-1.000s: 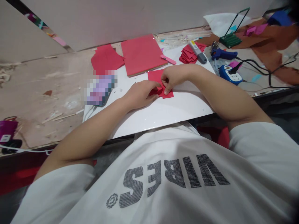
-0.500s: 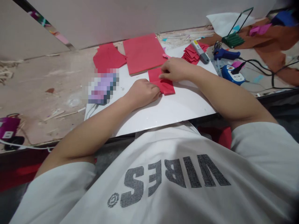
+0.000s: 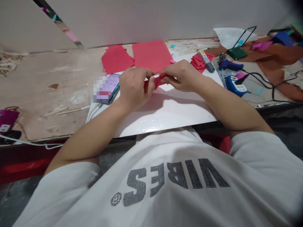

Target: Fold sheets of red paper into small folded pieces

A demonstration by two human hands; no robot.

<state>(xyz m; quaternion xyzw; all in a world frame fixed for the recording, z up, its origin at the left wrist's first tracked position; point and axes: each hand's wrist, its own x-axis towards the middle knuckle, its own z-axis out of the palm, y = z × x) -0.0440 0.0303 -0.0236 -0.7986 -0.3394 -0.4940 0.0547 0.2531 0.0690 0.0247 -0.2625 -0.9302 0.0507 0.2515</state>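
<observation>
Between both hands a small folded piece of red paper or fabric [image 3: 156, 82] is held up above the white board [image 3: 175, 110]. My left hand [image 3: 134, 85] is closed on its left end, thumb in front and fingers behind. With thumb and fingertips, my right hand [image 3: 181, 75] pinches its right end. My fingers cover much of the piece. Behind it lies a flat red square [image 3: 151, 55], with another red piece [image 3: 115, 58] to its left. A stack of folded red pieces [image 3: 199, 62] sits at the right, a grey cutter-like tool [image 3: 206, 61] on top.
A phone [image 3: 107, 88] lies at the board's left, its cable running forward. To the right are a blue glue gun [image 3: 230, 64], a blue-and-white power socket [image 3: 236, 85] with black cords, and a green wire stand [image 3: 238, 53]. Wood scraps litter the worktop [image 3: 66, 75].
Both hands have lifted the red piece off the board, where it lay flat. My left hand rose and now grips its end; the piece is turned and bent between my hands.
</observation>
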